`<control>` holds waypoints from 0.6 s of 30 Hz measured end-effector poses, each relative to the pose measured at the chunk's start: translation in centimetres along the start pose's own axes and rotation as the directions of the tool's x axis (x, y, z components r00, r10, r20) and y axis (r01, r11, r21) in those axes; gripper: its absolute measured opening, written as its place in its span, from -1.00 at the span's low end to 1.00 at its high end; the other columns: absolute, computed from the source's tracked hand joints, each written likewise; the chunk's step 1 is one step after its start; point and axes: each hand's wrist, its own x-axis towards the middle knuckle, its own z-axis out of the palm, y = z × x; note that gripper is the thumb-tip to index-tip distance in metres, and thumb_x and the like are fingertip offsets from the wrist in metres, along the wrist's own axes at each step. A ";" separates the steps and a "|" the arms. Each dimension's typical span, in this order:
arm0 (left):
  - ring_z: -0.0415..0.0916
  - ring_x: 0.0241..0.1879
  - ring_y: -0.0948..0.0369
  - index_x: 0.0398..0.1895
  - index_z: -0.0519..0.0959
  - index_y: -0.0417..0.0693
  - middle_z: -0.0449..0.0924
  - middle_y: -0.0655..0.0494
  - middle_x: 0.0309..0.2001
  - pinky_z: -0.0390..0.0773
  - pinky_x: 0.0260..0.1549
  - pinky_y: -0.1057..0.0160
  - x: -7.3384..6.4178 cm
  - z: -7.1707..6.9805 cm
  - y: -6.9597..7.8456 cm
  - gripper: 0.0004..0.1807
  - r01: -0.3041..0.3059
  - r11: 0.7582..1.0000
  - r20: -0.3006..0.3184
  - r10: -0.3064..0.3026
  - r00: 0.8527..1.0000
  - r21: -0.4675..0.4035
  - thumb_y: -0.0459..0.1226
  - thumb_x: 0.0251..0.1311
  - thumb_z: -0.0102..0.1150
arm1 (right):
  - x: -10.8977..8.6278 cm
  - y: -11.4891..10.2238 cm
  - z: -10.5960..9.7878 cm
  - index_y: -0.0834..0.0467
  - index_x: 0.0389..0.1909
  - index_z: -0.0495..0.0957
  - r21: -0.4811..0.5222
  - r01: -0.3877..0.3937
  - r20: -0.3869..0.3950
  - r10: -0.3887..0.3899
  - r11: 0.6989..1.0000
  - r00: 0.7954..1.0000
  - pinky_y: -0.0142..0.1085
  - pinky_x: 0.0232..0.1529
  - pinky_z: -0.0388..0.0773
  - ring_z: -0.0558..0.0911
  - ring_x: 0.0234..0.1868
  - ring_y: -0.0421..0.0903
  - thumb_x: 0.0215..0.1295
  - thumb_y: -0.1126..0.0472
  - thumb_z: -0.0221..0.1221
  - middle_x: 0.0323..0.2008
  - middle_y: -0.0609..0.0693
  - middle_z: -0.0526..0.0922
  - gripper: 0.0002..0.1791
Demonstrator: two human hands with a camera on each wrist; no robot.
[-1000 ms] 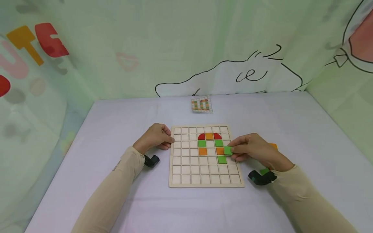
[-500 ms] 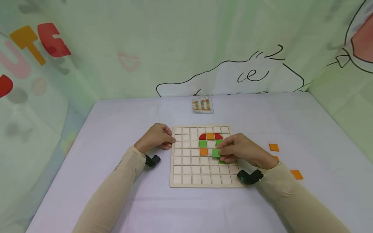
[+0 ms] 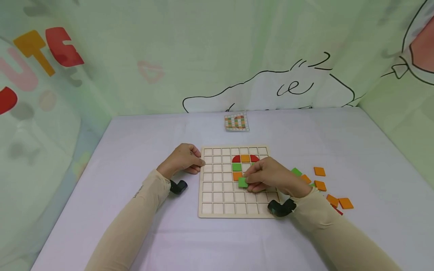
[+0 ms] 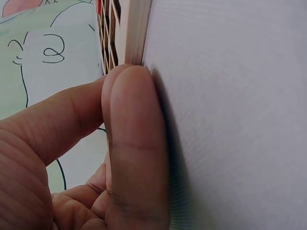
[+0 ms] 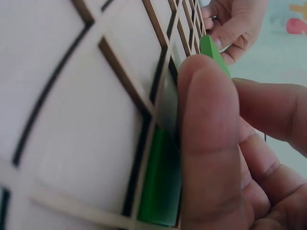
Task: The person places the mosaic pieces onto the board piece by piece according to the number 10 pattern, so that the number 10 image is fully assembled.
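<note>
A wooden grid board (image 3: 217, 208) lies flat on the table. My left hand (image 3: 181, 159) holds its left edge; in the left wrist view the thumb (image 4: 136, 110) is against the board's side. Between thumb and fingers, my right hand (image 3: 272, 177) pinches a green square tile (image 3: 242, 182) over the middle of the board. The right wrist view shows this tile (image 5: 214, 55) tilted above the cells. Red quarter-round tiles (image 3: 236, 159), orange tiles (image 3: 245, 158) and a green tile (image 3: 236, 167) sit in cells. The right hand hides some cells to its right.
Loose orange tiles (image 3: 319, 171), green tiles (image 3: 296, 171) and a partly hidden red piece (image 3: 338, 210) lie right of the board, beside the right sleeve (image 3: 322, 214). A small printed pattern card (image 3: 237, 122) lies behind the board, before the fabric backdrop (image 3: 152, 75).
My right hand has carried the green tile leftward and slightly nearer across the board, uncovering more loose tiles at the right. The left hand keeps its place at the board's edge.
</note>
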 end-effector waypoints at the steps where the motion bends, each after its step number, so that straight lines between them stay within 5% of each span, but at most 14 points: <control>1: 0.63 -0.54 0.22 -0.07 0.48 -0.28 0.66 -0.05 -0.37 0.76 -0.48 0.30 0.0 0.0 0.0 -0.69 0.001 1.000 -0.001 -0.001 1.000 0.001 -0.47 0.22 0.42 | 0.0 0.0 0.1 0.43 -0.04 0.64 -0.005 -0.001 -0.003 0.001 1.000 1.000 -0.32 -0.30 0.79 0.75 -0.44 -0.13 0.38 0.36 0.29 -0.35 0.12 0.77 -0.77; 18: 0.63 -0.53 0.23 -0.05 0.49 -0.29 0.67 -0.04 -0.35 0.76 -0.48 0.30 -0.1 0.0 0.0 -0.67 -0.004 1.000 -0.005 0.004 1.000 -0.002 -0.47 0.21 0.42 | 0.0 -0.4 1.5 0.37 -0.15 0.69 -0.028 -0.024 -0.047 0.023 0.999 0.999 -0.32 -0.36 0.78 0.73 -0.49 -0.14 0.34 0.37 0.31 -0.41 0.11 0.75 -0.85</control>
